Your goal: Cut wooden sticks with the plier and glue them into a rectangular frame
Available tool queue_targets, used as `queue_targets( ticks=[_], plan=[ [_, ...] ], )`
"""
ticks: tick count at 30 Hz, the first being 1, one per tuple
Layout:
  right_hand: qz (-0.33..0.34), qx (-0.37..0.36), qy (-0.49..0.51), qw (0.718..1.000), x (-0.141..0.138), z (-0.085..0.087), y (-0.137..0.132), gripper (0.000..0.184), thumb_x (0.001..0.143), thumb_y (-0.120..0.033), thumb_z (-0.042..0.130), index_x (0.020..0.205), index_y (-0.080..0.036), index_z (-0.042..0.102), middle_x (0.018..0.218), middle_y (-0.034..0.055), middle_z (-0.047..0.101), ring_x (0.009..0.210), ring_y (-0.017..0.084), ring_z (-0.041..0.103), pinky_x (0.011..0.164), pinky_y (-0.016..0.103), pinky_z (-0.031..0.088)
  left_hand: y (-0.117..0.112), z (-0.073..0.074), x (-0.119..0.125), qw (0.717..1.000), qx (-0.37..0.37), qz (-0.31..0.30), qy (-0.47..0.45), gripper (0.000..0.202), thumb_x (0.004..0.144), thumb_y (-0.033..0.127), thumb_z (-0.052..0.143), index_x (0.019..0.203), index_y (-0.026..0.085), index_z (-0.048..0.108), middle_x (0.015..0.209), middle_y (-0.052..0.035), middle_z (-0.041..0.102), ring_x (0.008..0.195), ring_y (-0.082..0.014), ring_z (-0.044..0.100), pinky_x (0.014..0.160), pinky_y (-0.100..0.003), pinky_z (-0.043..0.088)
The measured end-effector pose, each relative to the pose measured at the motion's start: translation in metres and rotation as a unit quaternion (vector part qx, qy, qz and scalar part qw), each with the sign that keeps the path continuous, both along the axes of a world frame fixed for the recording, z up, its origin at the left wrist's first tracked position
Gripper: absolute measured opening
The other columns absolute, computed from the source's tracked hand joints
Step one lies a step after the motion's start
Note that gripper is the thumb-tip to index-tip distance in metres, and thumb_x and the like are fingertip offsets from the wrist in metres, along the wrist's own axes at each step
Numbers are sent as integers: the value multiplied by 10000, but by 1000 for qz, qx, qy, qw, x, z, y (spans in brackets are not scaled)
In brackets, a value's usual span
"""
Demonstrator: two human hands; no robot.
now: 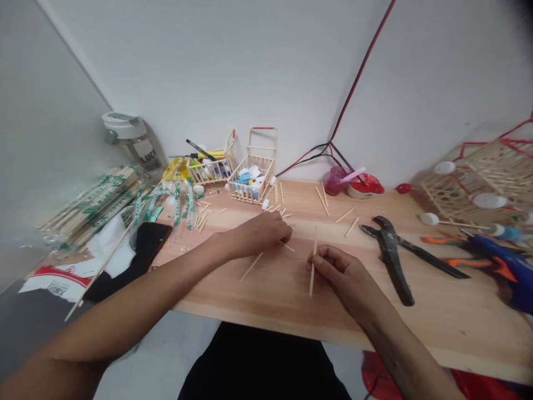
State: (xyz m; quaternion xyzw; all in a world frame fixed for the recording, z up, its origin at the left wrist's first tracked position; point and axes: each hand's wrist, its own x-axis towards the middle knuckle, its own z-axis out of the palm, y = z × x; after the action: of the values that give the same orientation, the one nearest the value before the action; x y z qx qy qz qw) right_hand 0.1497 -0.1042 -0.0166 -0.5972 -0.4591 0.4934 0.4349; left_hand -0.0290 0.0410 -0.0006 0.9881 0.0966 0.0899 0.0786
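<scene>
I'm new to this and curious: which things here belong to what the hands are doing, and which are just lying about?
In use:
right hand pinching a thin wooden stick
left hand over loose wooden sticks

Lying about:
black long-handled pliers
blue-and-orange glue gun
clear bottle with white lid

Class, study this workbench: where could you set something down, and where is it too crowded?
Bare wood lies between the left hand and right hand near the front edge; another patch lies right of the black pliers, below the blue glue gun. It is crowded at the back around the stick baskets and at the right end by the stick frame.
</scene>
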Motion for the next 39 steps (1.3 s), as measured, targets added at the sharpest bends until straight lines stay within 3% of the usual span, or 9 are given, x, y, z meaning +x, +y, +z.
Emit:
queue_targets(
  ticks=[4,9,13,19,30,39],
  plan=[
    [-14,24,-55,998,-3,4,2,338,785,-518,626,723,-189,576,601,-36,467,527,96,362,482,234,252,-8,1,-11,974,-193,82,-85,125,815,91,580,868,162,668,864,-36,680,843,-150,576,759,-253,421],
    [5,56,-125,991,-5,7,7,269,813,-452,599,734,-195,587,642,-14,543,570,111,443,526,240,335,-21,2,-18,876,-400,183,-200,184,800,175,610,950,154,715,906,-51,726,796,-142,630,703,-235,452],
    [-1,63,-148,987,-8,10,11,256,826,-433,580,737,-193,589,627,-11,547,553,111,443,500,239,335,-27,7,-23,814,-477,229,-240,214,770,216,650,954,146,733,880,-55,730,748,-136,627,693,-243,459],
    [-1,76,-149,986,-11,16,14,247,830,-422,590,724,-199,581,638,-9,553,546,107,444,483,237,325,-33,14,-30,757,-540,243,-277,269,731,277,708,969,155,738,836,-52,716,722,-124,609,675,-245,458],
    [11,66,-115,991,-13,16,20,245,827,-425,598,727,-203,573,635,-7,558,491,86,399,438,234,285,-30,14,-32,747,-538,256,-296,275,718,272,722,970,163,745,821,-50,708,717,-123,599,684,-259,459],
    [17,78,-125,989,-12,16,20,246,818,-429,606,718,-206,574,651,-2,579,540,106,452,472,241,312,-29,14,-31,751,-538,253,-288,265,718,261,720,958,154,747,806,-53,706,701,-120,596,671,-258,456]
  ],
)
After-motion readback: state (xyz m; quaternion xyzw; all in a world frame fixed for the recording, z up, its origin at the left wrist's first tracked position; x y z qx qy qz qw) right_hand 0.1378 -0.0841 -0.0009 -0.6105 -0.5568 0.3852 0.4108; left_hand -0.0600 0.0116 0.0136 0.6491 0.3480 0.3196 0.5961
